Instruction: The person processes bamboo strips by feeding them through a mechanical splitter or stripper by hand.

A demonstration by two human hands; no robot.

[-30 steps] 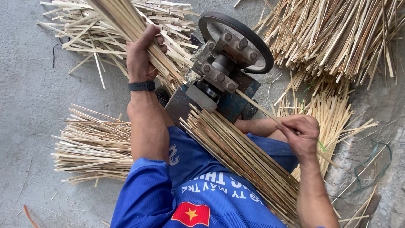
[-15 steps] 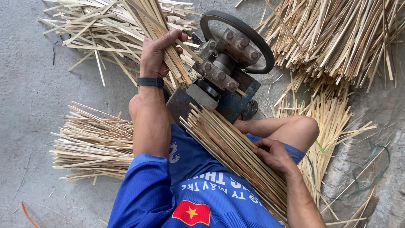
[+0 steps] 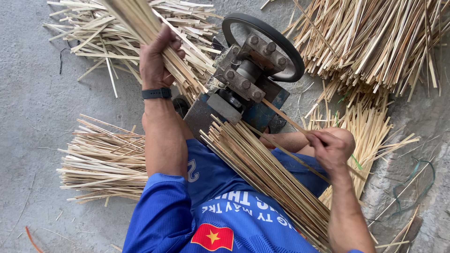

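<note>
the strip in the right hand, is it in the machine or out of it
In. The right hand pinches a single bamboo strip whose far end disappears between the machine rollers.

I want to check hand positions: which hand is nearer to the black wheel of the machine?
Left. The left hand grips a stick bundle beside the wheel; the right hand holds one stick lower down.

The left hand point(image 3: 157, 58) sits at upper left of the frame, arm stretched forward, fingers curled shut in a grip, a dark band on the wrist. The right hand point(image 3: 330, 150), at centre right, pinches closed, forearm running to the lower right.
</note>
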